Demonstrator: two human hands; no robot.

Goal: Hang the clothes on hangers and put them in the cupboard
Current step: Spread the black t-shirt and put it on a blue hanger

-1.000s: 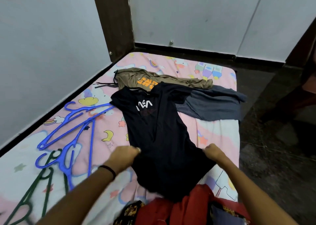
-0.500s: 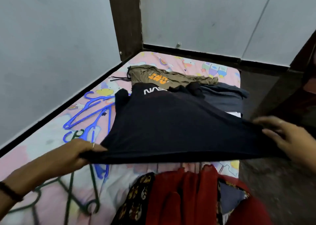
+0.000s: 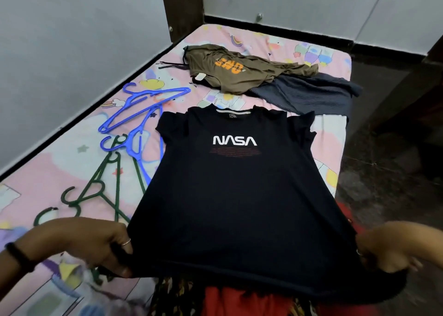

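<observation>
While the left hand (image 3: 88, 243) and right hand (image 3: 390, 248) each pinch a bottom corner of the black T-shirt (image 3: 239, 191) in curled fingers, it lies spread face-up on the bed (image 3: 335, 59). Blue hangers (image 3: 134, 114) and green hangers (image 3: 100, 191) lie unused beside it. Farther off, an olive shirt (image 3: 239, 73) and grey garment (image 3: 306, 95) wait. Nothing appears hung; no cupboard visible.

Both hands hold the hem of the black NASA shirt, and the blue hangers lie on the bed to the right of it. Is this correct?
Not quite. The head view shows the blue hangers left of the black NASA shirt, not right. The rest holds: the left hand and right hand grip its hem over the bed.
</observation>
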